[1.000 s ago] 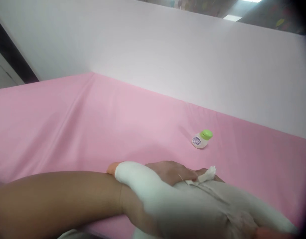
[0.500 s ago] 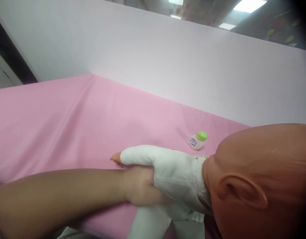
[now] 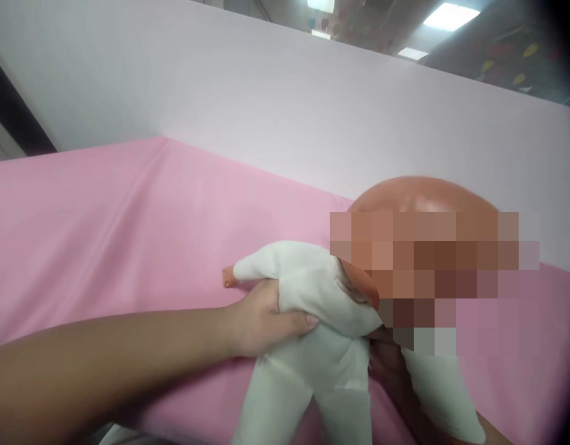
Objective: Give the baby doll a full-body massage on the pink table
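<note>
A baby doll point(image 3: 313, 284) in a white long-sleeved suit is held tilted over the pink sheet, its head point(image 3: 424, 193) towards the right. A pixelated patch covers much of the head. My left hand point(image 3: 261, 324) reaches in from the left and is closed around the doll's side under its arm, thumb across the white cloth. On the doll's other side, my right hand point(image 3: 382, 352) is in shadow against the body under the other arm, its fingers mostly hidden. The doll's small hand point(image 3: 228, 276) sticks out to the left; its legs hang towards the bottom edge.
A pink sheet point(image 3: 104, 228) covers the surface beneath the doll. Behind it runs a white panel point(image 3: 248, 93), with a dark post point(image 3: 18, 102) at the left. Ceiling lights point(image 3: 450, 16) show above the panel.
The doll has been turned and shifted left and away from me, its head further into view. My right forearm has come into sight. The green-capped bottle is now hidden behind the doll.
</note>
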A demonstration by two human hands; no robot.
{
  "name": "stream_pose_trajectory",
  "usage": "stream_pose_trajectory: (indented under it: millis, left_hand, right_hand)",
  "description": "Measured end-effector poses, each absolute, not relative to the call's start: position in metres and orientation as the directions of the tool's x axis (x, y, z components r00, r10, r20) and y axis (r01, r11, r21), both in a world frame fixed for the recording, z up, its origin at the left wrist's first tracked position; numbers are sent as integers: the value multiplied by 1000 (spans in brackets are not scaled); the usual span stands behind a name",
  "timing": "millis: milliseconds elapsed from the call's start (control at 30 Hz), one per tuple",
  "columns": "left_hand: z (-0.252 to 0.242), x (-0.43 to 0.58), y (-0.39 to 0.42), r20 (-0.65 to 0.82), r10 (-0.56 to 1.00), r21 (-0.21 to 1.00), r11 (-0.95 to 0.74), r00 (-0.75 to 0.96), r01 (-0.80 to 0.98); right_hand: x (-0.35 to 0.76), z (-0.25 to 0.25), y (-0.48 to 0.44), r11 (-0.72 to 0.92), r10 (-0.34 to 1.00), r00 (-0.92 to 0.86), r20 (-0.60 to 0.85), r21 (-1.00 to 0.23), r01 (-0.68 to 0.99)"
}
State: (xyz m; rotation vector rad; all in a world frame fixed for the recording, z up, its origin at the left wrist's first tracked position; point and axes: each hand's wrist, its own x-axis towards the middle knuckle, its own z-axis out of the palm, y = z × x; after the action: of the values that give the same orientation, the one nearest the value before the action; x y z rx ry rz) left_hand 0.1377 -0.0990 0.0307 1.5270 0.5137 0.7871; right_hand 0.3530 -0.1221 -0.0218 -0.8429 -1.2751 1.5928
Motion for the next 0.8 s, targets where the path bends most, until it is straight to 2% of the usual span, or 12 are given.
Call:
stream_pose_trajectory:
  millis: [200,433,667,800]
  left_hand:
    - [43,132,-97,71,772,996,-19,632,-89]
    - [25,137,-87,40,817,989,51,575,-141]
    - [16,137,-77,-53,854,996,80,517,-30]
    - [13,135,-70,-48,883,997,16,467,72]
  right_hand:
    - [374,-2,-124,-114,986,-151,-65,-933,-341]
    - [376,6,-120,-245,945,-297,-137,-898,-365]
    - [380,-8,-113,-216,969,-195,-151,-902,-375]
    - [377,-10,-111,-221,966,-205,-157,-913,-343]
